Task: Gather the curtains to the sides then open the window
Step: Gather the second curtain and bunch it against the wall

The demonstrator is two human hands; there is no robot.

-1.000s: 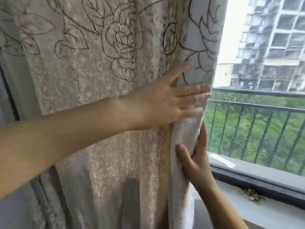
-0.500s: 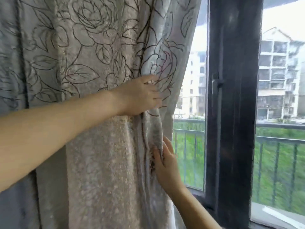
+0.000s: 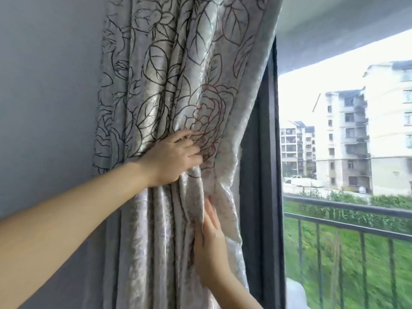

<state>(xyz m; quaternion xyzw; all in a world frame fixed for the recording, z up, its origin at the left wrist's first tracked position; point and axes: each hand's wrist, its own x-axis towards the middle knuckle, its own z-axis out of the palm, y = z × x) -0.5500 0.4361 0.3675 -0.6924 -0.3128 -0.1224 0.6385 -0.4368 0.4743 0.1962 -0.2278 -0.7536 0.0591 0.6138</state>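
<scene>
A silvery curtain (image 3: 169, 70) with dark rose and leaf outlines hangs bunched in folds against the left wall. My left hand (image 3: 172, 158) reaches in from the left and clutches the gathered folds at mid-height. Below it, my right hand (image 3: 210, 246) lies flat with straight fingers against the curtain's right edge, pressing the cloth leftward. To the right of the curtain stands the dark window frame (image 3: 265, 197), with the window pane (image 3: 347, 166) beyond it showing the outdoors.
A grey wall (image 3: 46, 97) fills the left side. Outside, a black metal railing (image 3: 347, 219) runs across, with green plants below and pale apartment blocks (image 3: 343, 139) behind. A white cloth-like edge (image 3: 294, 293) shows at the bottom right.
The curtain has been pushed further left and bunched tighter against the wall. Both hands moved left with it, the left hand closing on the folds, and more of the window is uncovered.
</scene>
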